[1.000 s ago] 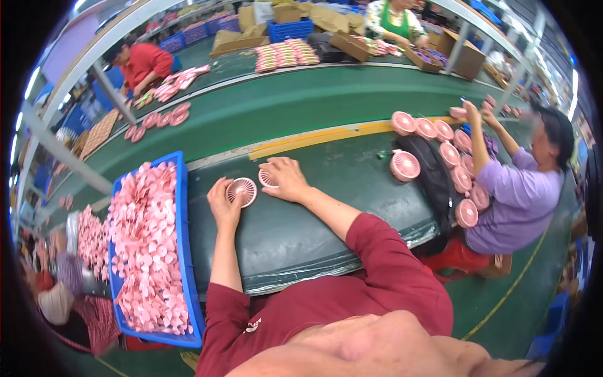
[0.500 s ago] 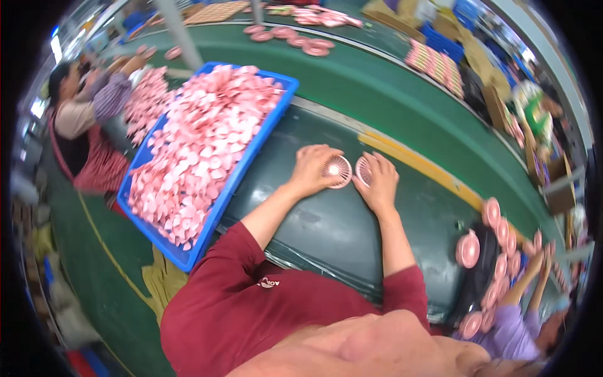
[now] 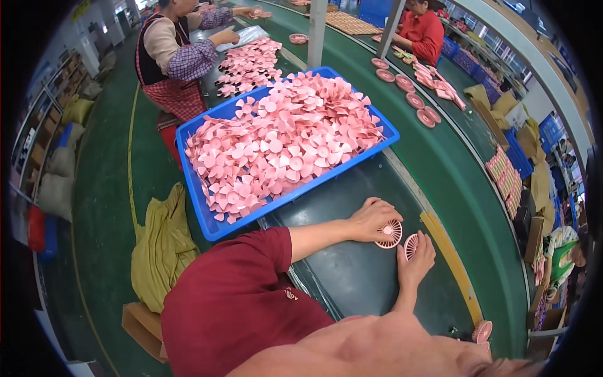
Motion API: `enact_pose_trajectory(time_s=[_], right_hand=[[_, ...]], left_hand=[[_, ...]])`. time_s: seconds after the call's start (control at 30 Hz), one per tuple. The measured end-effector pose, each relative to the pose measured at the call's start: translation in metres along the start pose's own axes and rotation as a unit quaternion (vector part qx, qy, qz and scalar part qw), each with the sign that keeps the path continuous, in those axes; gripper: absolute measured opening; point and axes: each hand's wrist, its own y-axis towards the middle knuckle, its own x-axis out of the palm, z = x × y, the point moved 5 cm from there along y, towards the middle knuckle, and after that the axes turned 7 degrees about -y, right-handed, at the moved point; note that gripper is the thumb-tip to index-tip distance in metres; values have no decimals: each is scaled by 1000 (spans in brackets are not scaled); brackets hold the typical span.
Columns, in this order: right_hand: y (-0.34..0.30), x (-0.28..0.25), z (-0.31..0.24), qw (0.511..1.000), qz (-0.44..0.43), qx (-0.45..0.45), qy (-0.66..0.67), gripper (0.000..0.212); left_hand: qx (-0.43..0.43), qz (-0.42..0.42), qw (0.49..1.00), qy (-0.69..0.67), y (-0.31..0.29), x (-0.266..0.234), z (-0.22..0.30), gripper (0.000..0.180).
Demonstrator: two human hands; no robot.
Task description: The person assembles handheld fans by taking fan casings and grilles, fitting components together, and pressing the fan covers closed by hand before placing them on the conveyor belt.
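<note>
Over the dark green worktable, my left hand [image 3: 373, 221] is closed on a round pink fan grille [image 3: 390, 234], its thin spokes facing up. Just to the right, my right hand [image 3: 417, 262] grips a second pink fan grille [image 3: 411, 247] by its outer side, partly covered by the fingers. The two grilles are close together, with a narrow gap between them. A big blue tray [image 3: 295, 196] heaped with small pink fan blades [image 3: 276, 147] stands beyond my left forearm.
A green conveyor belt [image 3: 465, 201] runs along the far side, carrying several pink round parts [image 3: 414, 100]. A grey post [image 3: 316, 34] rises behind the tray. At the upper left a co-worker in a checked apron [image 3: 173, 94] works beside more blades. Olive cloth [image 3: 164, 245] lies at left.
My view has swung left, so the tray and co-worker show more fully and my hands appear farther right and lower. Both hands still hold their grilles.
</note>
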Motion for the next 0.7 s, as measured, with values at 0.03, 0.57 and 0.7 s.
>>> enact_pose_trajectory(time_s=[0.03, 0.57, 0.7], right_hand=[[1, -1, 1, 1000, -1, 1, -1, 70], [-1, 0, 1, 1000, 11, -11, -7, 71], [-3, -1, 1, 1000, 6, -6, -12, 71]], left_hand=[[0, 4, 1000, 2, 1, 1, -1, 52], [-2, -6, 1000, -7, 0, -1, 1, 47], [-6, -12, 1000, -15, 1, -1, 2, 47]])
